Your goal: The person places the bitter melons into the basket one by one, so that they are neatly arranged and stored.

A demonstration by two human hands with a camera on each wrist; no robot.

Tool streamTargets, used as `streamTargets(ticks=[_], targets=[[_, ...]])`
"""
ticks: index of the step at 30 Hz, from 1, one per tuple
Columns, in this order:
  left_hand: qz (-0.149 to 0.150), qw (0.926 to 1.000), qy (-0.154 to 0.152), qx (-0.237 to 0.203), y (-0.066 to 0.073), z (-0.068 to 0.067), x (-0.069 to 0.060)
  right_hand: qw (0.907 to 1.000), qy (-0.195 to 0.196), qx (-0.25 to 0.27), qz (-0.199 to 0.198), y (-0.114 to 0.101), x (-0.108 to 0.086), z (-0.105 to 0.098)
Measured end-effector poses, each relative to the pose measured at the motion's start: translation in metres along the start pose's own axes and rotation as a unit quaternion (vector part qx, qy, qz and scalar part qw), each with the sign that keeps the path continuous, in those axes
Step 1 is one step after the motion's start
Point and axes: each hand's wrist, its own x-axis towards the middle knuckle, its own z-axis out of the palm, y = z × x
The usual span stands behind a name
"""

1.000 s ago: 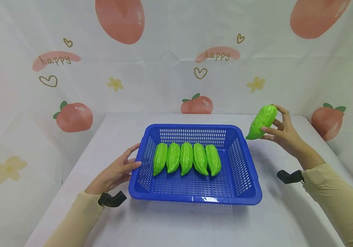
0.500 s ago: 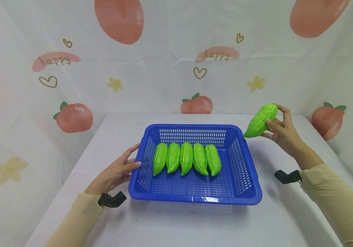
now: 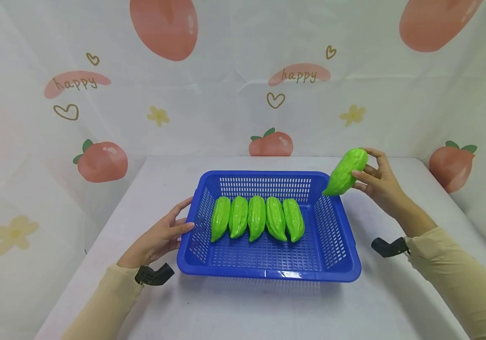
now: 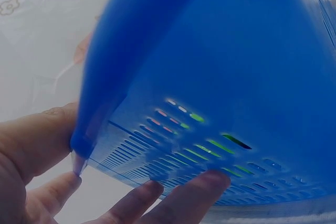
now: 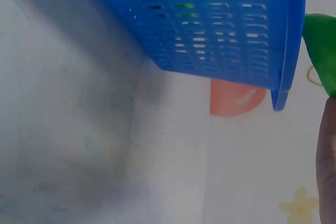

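Note:
Several green bitter melons [image 3: 257, 218] lie side by side in a row inside a blue plastic basket [image 3: 264, 275]. At the basket's left side, my left hand [image 3: 158, 238] holds the rim, thumb at its edge. Fingers [image 4: 194, 198] touch the slotted outer wall in the left wrist view. My right hand [image 3: 381, 184] pinches another bitter melon [image 3: 345, 172] between thumb and fingers, above the basket's far right corner. This melon is tilted, its pointed end down to the left. In the right wrist view only part of the held melon [image 5: 321, 48] and one finger show.
The basket stands on a white table [image 3: 247, 311]. Behind it hangs a white backdrop [image 3: 209, 104] printed with fruit, hearts and flowers. A black wrist camera [image 3: 155, 274] sits on the left wrist, another black wrist camera [image 3: 389, 247] on the right.
My right hand has moved left with the bitter melon and slightly down, bringing it over the basket's right rim. The left hand, the basket and the row of melons have stayed put.

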Motion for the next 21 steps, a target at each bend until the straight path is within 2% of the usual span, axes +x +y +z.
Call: streamTargets(ticks=[7, 11, 17, 21], targets=[[0.003, 1.0, -0.005, -0.001, 0.001, 0.0, -0.001, 0.9996, -0.008, -0.027, -0.004, 0.003, 0.002, 0.01], [0.003, 1.0, -0.005, -0.001, 0.001, 0.0, -0.001, 0.9977, -0.025, -0.063, 0.002, 0.005, 0.003, 0.013], [0.002, 1.0, -0.005, -0.005, 0.0, 0.0, 0.001, 0.9896, -0.044, -0.135, 0.023, 0.008, 0.003, 0.014], [-0.001, 1.0, -0.002, -0.009, 0.0, 0.001, 0.002, 0.9807, -0.048, -0.186, 0.036, 0.011, 0.003, 0.015]])
